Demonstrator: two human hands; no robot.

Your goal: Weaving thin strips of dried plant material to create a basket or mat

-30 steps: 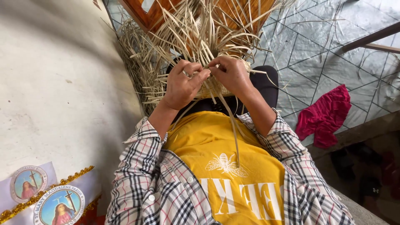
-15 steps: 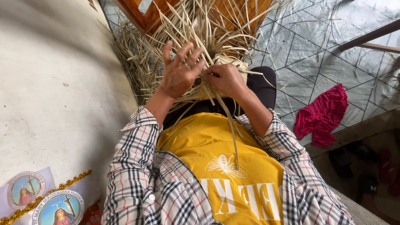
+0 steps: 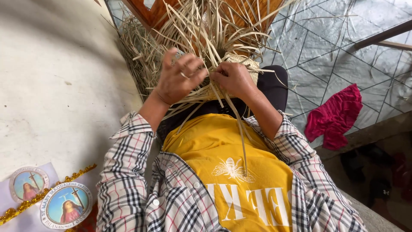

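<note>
A half-woven straw piece (image 3: 240, 64) rests on my lap, with many loose pale strips (image 3: 206, 30) sticking up and outward from it. My left hand (image 3: 178, 77) lies on its left side, fingers spread over the strips, a ring on one finger. My right hand (image 3: 234, 79) is closed on strips at the middle of the weave, touching the left hand's fingertips. One long strip (image 3: 242, 137) hangs down over my yellow shirt. The weave under both hands is hidden.
A pale wall (image 3: 56, 86) runs along my left, with a white cloth bearing round pictures and gold trim (image 3: 47, 202) at its foot. A red cloth (image 3: 334, 116) lies on the grey tiled floor to the right. Wooden furniture legs (image 3: 146, 13) stand behind the straw.
Both hands shifted up along the weave. My left hand opened its fingers over the strips, then settled back; my right hand stayed pinched on strips at the centre.
</note>
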